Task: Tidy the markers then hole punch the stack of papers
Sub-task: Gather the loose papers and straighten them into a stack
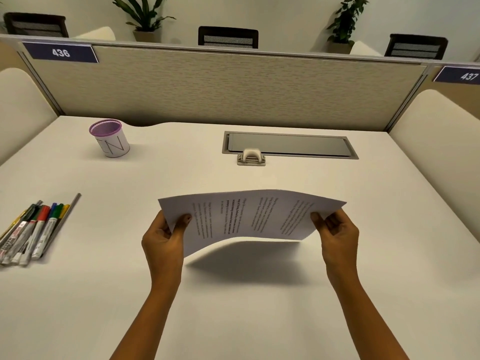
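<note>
A stack of printed white papers hangs above the desk, bowed upward in the middle, casting a shadow below. My left hand grips its left edge, thumb on top. My right hand grips its right edge the same way. A small white hole punch stands on the desk beyond the papers. Several markers with red, blue, green and yellow caps lie side by side at the left edge, next to a grey stick. A purple mesh pen cup with a white label stands at the back left, and looks empty.
A grey cable hatch is set into the white desk behind the hole punch. A beige partition closes the back, cream side panels flank the desk. Chairs and potted plants stand beyond it.
</note>
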